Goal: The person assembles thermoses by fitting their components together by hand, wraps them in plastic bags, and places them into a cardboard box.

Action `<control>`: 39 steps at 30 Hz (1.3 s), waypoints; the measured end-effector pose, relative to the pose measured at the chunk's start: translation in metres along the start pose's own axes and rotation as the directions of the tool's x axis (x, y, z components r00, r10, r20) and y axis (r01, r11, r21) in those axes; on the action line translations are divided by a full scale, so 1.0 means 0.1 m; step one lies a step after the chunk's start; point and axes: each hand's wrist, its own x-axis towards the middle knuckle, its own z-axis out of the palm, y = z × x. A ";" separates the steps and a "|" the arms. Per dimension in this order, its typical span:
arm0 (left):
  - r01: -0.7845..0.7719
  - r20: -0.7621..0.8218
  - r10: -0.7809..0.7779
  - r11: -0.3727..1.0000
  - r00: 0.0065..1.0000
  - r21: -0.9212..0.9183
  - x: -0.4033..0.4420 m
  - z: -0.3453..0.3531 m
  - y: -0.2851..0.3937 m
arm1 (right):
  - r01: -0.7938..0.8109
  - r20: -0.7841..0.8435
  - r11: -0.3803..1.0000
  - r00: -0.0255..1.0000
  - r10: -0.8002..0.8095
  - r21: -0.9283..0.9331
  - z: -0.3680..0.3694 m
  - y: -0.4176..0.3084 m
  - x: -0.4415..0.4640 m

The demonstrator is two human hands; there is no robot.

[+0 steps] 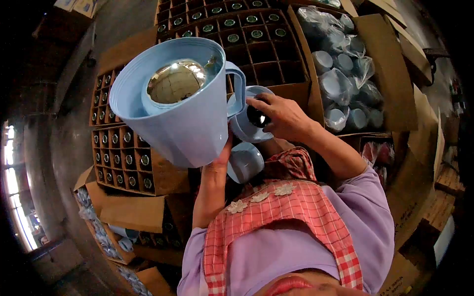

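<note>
Jug over our L hand (fingers hidden, can't tell grip) looks stiff, slick, w/ prob. fragile liner, best held by handle; R hand pinches dark piece.

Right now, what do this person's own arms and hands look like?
Plain lavender sleeves, loose in cut, end around the elbows, leaving the forearms bare. The right hand wears no glove. The left hand is partly hidden, but no glove shows. No watch or bracelet is visible.
</note>
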 end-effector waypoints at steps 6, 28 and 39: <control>-0.017 -0.065 0.024 0.994 0.998 0.111 -0.04 -0.06 0.04 | -0.321 0.148 0.930 0.926 0.348 -0.176 -0.02 -0.21 0.18; -0.115 0.001 0.115 0.986 0.993 0.125 -0.13 0.10 0.29 | -0.035 -0.152 0.341 0.850 0.505 0.939 0.59 0.62 -0.32; -0.206 0.031 0.205 0.938 0.978 0.280 -0.36 -0.28 1.01 | -0.400 0.415 0.365 0.909 0.040 0.841 0.03 -0.06 -1.22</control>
